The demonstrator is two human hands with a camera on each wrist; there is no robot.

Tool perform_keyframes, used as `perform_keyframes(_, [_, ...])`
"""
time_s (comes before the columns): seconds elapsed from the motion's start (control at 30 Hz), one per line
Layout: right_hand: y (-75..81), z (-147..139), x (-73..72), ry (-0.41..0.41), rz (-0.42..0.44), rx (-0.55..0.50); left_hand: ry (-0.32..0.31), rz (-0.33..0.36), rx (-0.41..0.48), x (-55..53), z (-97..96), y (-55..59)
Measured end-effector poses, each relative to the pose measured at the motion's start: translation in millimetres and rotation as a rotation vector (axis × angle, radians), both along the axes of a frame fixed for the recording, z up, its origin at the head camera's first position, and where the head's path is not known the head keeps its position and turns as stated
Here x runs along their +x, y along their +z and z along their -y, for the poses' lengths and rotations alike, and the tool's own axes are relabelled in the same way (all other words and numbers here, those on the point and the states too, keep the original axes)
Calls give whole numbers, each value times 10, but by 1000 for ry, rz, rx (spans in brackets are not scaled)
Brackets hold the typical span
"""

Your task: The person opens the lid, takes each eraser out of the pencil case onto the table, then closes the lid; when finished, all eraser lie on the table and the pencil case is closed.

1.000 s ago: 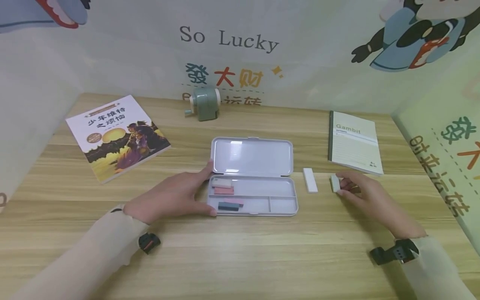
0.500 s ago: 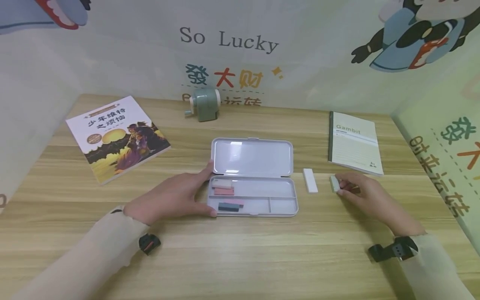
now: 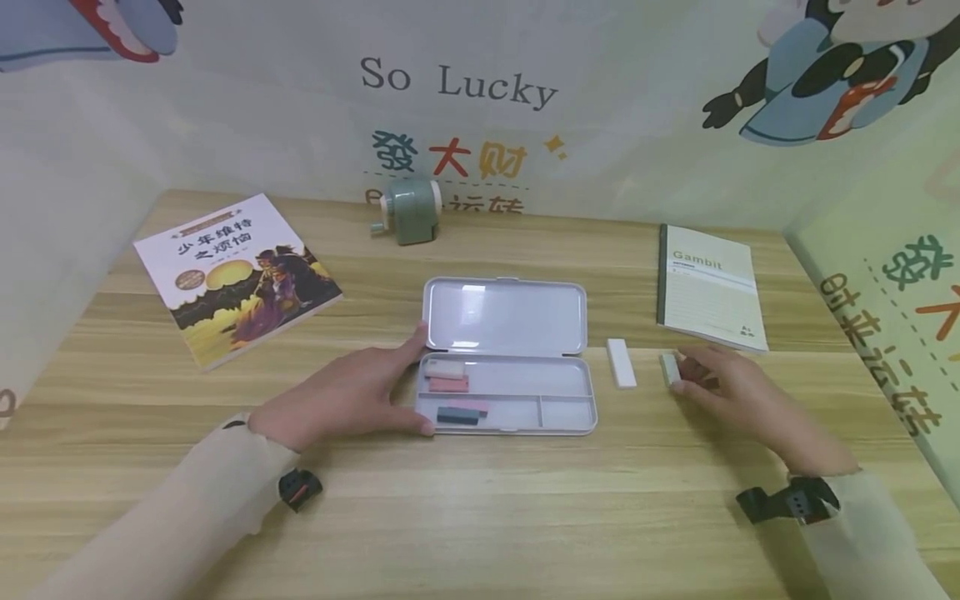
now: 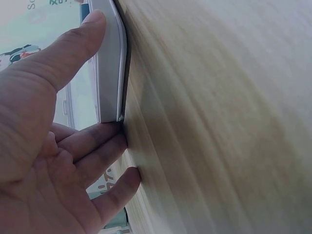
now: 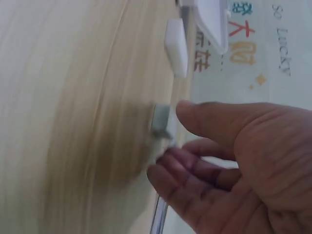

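A white pencil case lies with its lid up in the middle of the table in the head view. My left hand holds its left end, thumb along the front side and fingers at the hinge corner. Inside lie several small erasers, among them a pink one and a dark blue-grey one. To the right, a small pale green eraser stands on the table. My right hand is around it, the thumb tip right at it and the fingers loosely bent, as the right wrist view shows.
A longer white eraser lies between the case and my right hand. Behind that hand is a notebook. A green pencil sharpener stands at the back, and a book lies at the left. Printed cloth walls surround the table.
My right fingers have shifted slightly at the green eraser, whose far end shows a little more. The left hand and the case have stayed in place.
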State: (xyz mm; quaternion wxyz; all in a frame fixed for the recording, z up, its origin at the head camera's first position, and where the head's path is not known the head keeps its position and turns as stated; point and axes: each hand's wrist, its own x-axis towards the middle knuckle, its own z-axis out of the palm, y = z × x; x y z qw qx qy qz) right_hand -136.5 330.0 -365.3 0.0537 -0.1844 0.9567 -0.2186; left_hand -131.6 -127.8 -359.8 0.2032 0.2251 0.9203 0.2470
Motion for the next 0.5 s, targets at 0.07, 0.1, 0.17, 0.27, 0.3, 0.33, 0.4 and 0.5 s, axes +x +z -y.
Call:
perform_keyframes(0.07, [54, 62, 6, -6, -26, 18, -1, -3, -2, -1, -2, 2])
perform_keyframes(0.1, [83, 105, 9, -9, -42, 26, -1, -5, -1, -3, -3, 4])
perform_keyframes(0.17, [139, 209, 19, 6, -87, 27, -1, -6, 1, -7, -5, 9])
perform_keyframes(0.27, [204, 421, 32, 88, -166, 14, -3, -7, 0, -10, -7, 16])
perform_keyframes(0.3, [213, 499, 36, 135, -191, 9, -1, -4, 0, -9, -6, 19])
perform_keyframes(0.33, [214, 578, 43, 188, -218, 2, -2, -4, -1, -7, -6, 18])
perform_keyframes(0.4, [205, 744, 60, 281, -241, -2, -4, -5, -3, -1, -4, 17])
perform_keyframes(0.5, [176, 982, 102, 393, -247, 7, -8, -5, 2, 7, -3, 13])
